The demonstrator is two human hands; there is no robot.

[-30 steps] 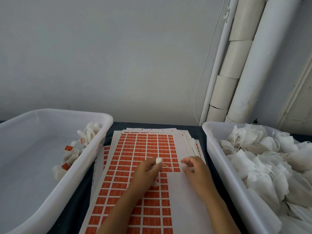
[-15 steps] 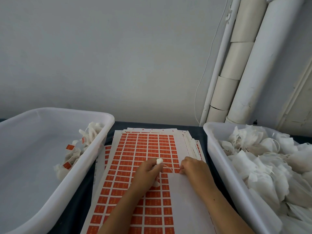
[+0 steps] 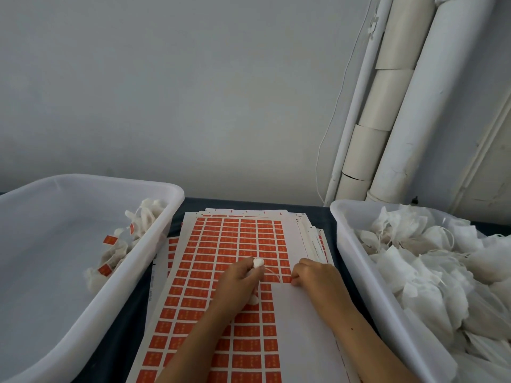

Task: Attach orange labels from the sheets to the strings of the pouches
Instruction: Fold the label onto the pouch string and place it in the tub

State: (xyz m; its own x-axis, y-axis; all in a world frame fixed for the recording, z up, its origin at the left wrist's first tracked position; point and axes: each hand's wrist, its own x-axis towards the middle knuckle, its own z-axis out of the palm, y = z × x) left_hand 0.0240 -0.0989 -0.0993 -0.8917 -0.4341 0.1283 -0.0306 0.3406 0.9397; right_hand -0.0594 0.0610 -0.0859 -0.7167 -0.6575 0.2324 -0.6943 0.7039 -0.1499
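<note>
Dark tabletop (image 3: pixel 116 335) — label sheet (image 3: pixel 229 244), pouch (image 3: pixel 258 263) in left hand (image 3: pixel 239 283).

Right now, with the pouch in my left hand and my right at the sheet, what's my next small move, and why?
Probably peel that orange label off the sheet with the right hand and fold it over the string. The left hand grips the pouch, and the string runs to the fingertips at the label.

Both bins, left (image 3: pixel 83 308) and right (image 3: pixel 367 286), are smooth, translucent white plastic. The label sheets (image 3: pixel 301 327) are matt paper. The pouches (image 3: pixel 442 272) look like thin, crinkled, matt white fabric.
</note>
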